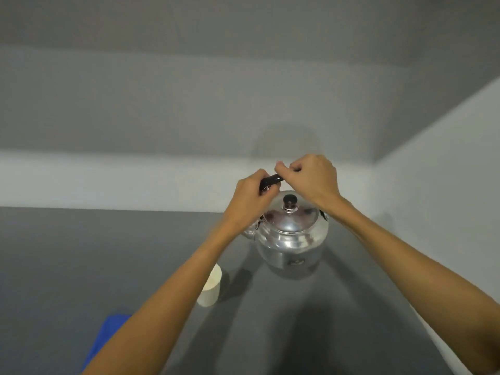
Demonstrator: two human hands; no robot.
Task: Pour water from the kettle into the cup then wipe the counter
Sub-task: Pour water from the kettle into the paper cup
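While our folded blue cloth [108,336] lies unused at lower left, half hidden by our forearm, the small white paper cup [211,286] stands upright nearby, its contents unseen. Beyond it, at centre frame, the shiny round metal kettle [290,236] sits on the dark grey counter [81,253]. Our left hand [250,198] and right hand [315,177] both clasp its black handle [272,180]. We judge pouring and wiping remain.

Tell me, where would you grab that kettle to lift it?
By the black handle arched over the kettle, coming down from above. It stands upright and clear of the lid knob, so fingers can wrap it. Both the left hand and right hand are closed on it.
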